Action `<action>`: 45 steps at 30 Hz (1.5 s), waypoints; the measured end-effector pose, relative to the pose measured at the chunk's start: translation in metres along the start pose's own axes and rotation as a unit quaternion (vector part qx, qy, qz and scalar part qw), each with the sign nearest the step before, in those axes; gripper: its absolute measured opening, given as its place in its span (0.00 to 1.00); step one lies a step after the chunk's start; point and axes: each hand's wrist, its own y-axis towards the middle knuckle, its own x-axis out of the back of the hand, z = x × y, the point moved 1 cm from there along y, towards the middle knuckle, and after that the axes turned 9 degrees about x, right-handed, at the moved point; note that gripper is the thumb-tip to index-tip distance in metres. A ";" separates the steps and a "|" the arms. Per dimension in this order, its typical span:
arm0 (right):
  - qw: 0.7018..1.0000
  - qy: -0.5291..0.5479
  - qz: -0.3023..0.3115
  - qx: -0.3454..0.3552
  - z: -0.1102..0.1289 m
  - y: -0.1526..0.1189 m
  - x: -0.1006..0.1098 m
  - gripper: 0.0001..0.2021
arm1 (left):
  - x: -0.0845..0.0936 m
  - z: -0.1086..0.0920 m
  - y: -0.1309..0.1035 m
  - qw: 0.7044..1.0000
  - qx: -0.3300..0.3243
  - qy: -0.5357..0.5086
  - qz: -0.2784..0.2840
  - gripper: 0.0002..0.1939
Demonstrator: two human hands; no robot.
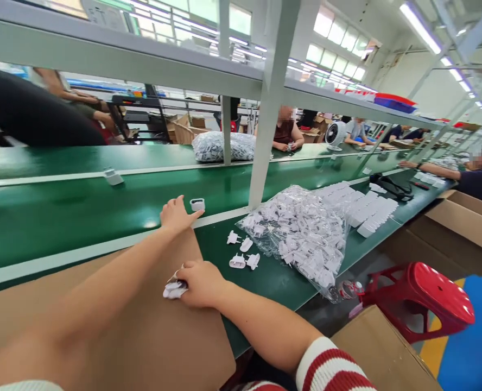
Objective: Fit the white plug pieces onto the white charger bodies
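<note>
My left hand (178,215) reaches over the green belt (143,201), fingers apart, its thumb close beside a small white housing (197,205) with a dark opening. Lower down, my right hand (202,282) is closed round small white plastic parts (175,289) above the brown cardboard (143,336). To its right, several loose white plug pieces (237,261) lie on the green table. A clear plastic bag (306,233) full of similar white pieces lies beyond them. Another white part (113,176) rests on the belt further left.
A white upright post (265,119) stands just past the belt's near rail. Rows of white parts (371,209) lie at the right. A red stool (432,293) and open carton (464,217) are at the lower right. Other people sit along the line, one with an arm (436,170) on the table.
</note>
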 end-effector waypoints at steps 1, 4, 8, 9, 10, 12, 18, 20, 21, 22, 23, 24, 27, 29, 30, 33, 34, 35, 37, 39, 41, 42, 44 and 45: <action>1.000 -0.002 0.003 0.001 -0.001 0.001 -0.001 0.13 | -0.009 -0.008 0.009 1.000 0.006 0.025 0.009 0.48; 1.000 -0.013 0.009 0.002 -0.003 0.002 -0.002 0.13 | -0.029 -0.021 0.026 0.996 0.016 0.081 0.033 0.43; 1.000 -0.007 0.016 0.003 -0.004 0.003 -0.003 0.14 | -0.033 -0.020 0.023 0.990 -0.045 0.119 0.054 0.26; 1.000 0.003 0.014 0.002 -0.005 0.003 -0.003 0.14 | -0.028 -0.018 0.018 0.988 -0.073 0.123 0.062 0.24; 1.000 0.018 0.010 -0.001 -0.006 0.003 -0.003 0.14 | -0.021 -0.014 0.013 0.984 -0.102 0.126 0.073 0.23; 0.998 0.055 -0.007 -0.015 -0.010 0.003 -0.002 0.13 | -0.002 -0.003 0.000 0.975 -0.153 0.128 0.093 0.22; 0.948 0.198 -0.219 -0.123 -0.026 0.001 0.010 0.12 | 0.078 0.055 -0.067 0.964 -0.190 0.130 0.131 0.26; 0.932 0.221 -0.252 -0.141 -0.029 0.003 0.013 0.13 | 0.099 0.070 -0.098 0.957 -0.204 0.135 0.154 0.29; 0.927 0.230 -0.260 -0.144 -0.030 0.004 0.013 0.13 | 0.107 0.076 -0.114 0.951 -0.218 0.140 0.171 0.31; 0.925 0.237 -0.260 -0.142 -0.030 0.006 0.012 0.13 | 0.113 0.080 -0.130 0.943 -0.231 0.145 0.190 0.32; 0.923 0.246 -0.263 -0.137 -0.029 0.006 0.012 0.13 | 0.116 0.083 -0.144 0.936 -0.241 0.148 0.210 0.33; 0.920 0.255 -0.268 -0.130 -0.028 0.006 0.011 0.12 | 0.117 0.086 -0.156 0.929 -0.249 0.149 0.231 0.34; 0.908 0.288 -0.286 -0.102 -0.022 0.005 0.010 0.10 | 0.112 0.097 -0.179 0.933 -0.235 0.099 0.255 0.38; 0.899 0.307 -0.299 -0.088 -0.017 0.003 0.011 0.12 | 0.105 0.105 -0.182 0.955 -0.190 0.025 0.225 0.39; 0.898 0.309 -0.302 -0.082 -0.015 0.002 0.011 0.13 | 0.101 0.109 -0.182 0.964 -0.158 -0.011 0.211 0.40; 0.909 0.284 -0.303 -0.036 -0.006 -0.001 0.014 0.12 | 0.093 0.115 -0.179 0.964 -0.094 -0.089 0.232 0.37; 0.917 0.266 -0.298 -0.011 -0.003 -0.002 0.015 0.10 | 0.092 0.115 -0.178 0.958 -0.094 -0.110 0.249 0.34; 0.925 0.244 -0.291 0.014 -0.001 -0.003 0.015 0.09 | 0.091 0.113 -0.178 0.951 -0.102 -0.133 0.261 0.33; 0.940 0.193 -0.275 0.054 0.002 -0.005 0.016 0.07 | 0.090 0.110 -0.177 0.941 -0.121 -0.175 0.262 0.37; 0.949 0.150 -0.268 0.068 0.003 -0.006 0.017 0.07 | 0.091 0.108 -0.176 0.942 -0.125 -0.185 0.251 0.38; 0.952 0.134 -0.269 0.067 0.004 -0.007 0.017 0.08 | 0.092 0.108 -0.175 0.945 -0.125 -0.172 0.249 0.30; 0.951 0.133 -0.271 0.067 0.004 -0.007 0.017 0.08 | 0.092 0.108 -0.174 0.946 -0.125 -0.165 0.249 0.25; 0.950 0.135 -0.272 0.068 0.007 -0.008 0.015 0.08 | 0.091 0.109 -0.173 0.945 -0.128 -0.169 0.249 0.22; 0.952 0.129 -0.268 0.070 0.008 -0.008 0.014 0.07 | 0.091 0.109 -0.173 0.944 -0.131 -0.174 0.247 0.21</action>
